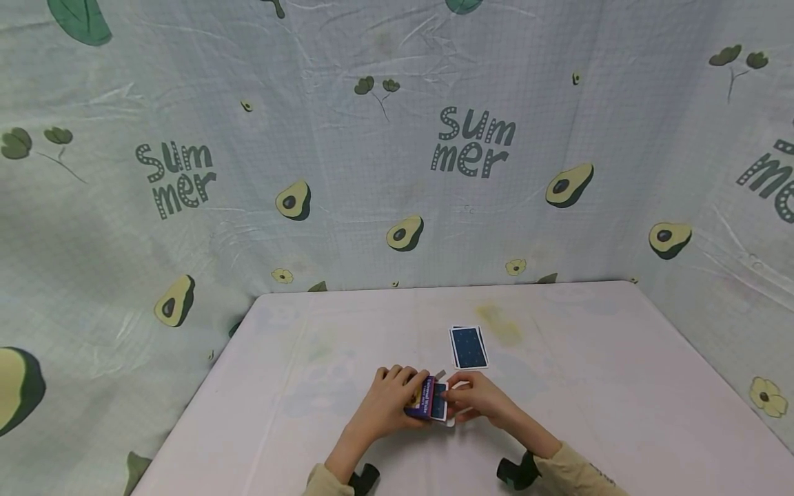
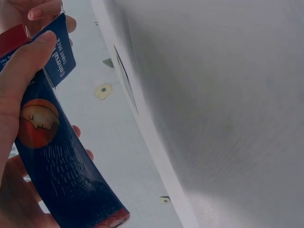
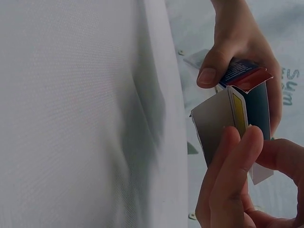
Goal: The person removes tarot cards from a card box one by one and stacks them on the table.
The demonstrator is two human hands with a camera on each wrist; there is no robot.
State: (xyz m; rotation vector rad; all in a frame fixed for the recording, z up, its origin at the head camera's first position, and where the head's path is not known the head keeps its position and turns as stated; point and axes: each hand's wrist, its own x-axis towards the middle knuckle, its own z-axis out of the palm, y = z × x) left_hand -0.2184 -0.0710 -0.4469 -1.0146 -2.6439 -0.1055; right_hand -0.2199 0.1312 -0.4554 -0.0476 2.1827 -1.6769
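Observation:
My left hand [image 1: 386,401] grips a dark blue tarot deck box [image 1: 424,399], tilted above the table, with its opened end toward the right hand. In the left wrist view the box [image 2: 61,161] shows a sleeping face in an orange circle, and the thumb lies by the opened flap [image 2: 58,54]. Blue-backed cards [image 1: 440,402] stick partly out of that end. At them, my right hand [image 1: 480,394] pinches the protruding cards [image 3: 259,111] between thumb and fingers; the flap's pale inner side [image 3: 213,124] stands beside its fingertips. The rest of the cards is hidden inside the box.
Beyond the right hand, a small stack of blue-backed cards [image 1: 469,347] lies face down on the white-covered table [image 1: 310,413]. A hanging cloth printed with avocados [image 1: 347,151] rises behind the table's far edge and along its sides. Dark wrist devices [image 1: 517,472] sit at both wrists.

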